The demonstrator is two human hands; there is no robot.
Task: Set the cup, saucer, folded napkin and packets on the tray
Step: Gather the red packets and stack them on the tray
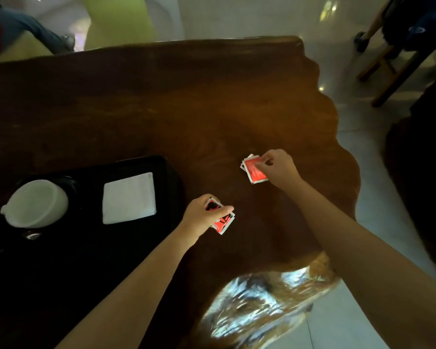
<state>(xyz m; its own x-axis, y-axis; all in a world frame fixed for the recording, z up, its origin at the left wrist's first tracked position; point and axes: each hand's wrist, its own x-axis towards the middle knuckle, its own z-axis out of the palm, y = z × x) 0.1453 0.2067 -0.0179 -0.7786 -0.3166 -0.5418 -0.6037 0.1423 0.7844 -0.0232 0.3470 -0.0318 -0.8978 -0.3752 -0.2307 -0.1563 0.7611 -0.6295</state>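
On glossy wood (186,96), crinkled red packets (254,170).

We see a dark wooden table (211,102) with a black tray (166,172) at its left. On the tray a white cup (35,204) sits on a dark saucer (68,183), and a folded white napkin (129,198) lies just right of it. Our left hand (203,214) grips red packets (222,221) just right of the tray. Farther right, our right hand (277,167) pinches a second red stack (253,170) lying on the table.
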